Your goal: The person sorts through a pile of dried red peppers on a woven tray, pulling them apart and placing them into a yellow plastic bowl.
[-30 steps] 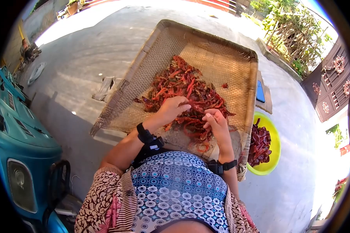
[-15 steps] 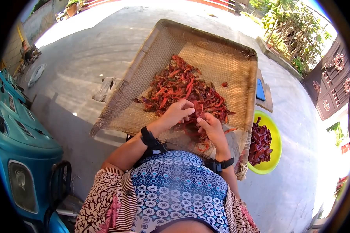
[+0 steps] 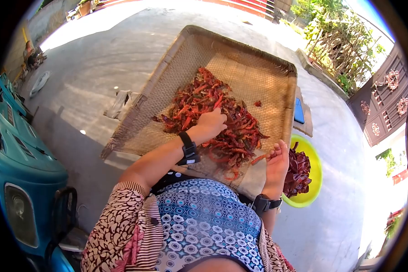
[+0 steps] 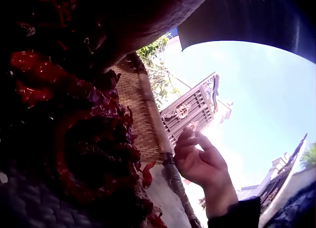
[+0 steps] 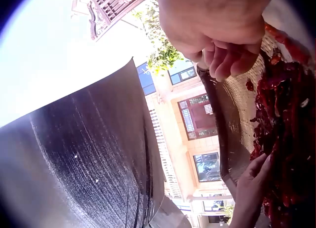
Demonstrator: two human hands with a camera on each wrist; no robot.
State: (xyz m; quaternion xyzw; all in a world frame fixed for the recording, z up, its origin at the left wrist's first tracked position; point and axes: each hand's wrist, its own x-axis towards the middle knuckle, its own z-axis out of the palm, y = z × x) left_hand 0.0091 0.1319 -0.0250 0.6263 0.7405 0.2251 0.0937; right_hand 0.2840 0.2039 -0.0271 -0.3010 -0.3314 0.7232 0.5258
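Dried red chilies (image 3: 199, 97) lie heaped in a woven tray (image 3: 258, 75) before me. My left hand (image 3: 211, 124) reaches down into the pile, its fingertips among the chilies in the head and right wrist views. Whether they pinch one I cannot tell. Raised near the tray's right edge is my right hand (image 3: 276, 167), palm turned inward and fingers loosely bent. Nothing shows between those fingers. One loose chili (image 3: 258, 159) lies on the tray close beside them. Just beyond the right hand, a yellow-green basin (image 3: 316, 174) holds darker red chilies (image 3: 297, 174).
A blue phone (image 3: 298, 111) lies on cardboard right of the tray. A teal vehicle (image 3: 27, 163) stands at the left. A grey cloth (image 3: 121, 104) lies on the concrete floor (image 3: 109, 59) left of the tray. A single chili piece (image 3: 258, 103) sits apart from the heap.
My hands, together over the near side of the pile half a second ago, have parted. The left moved forward into the chilies; the right moved right, toward the basin.
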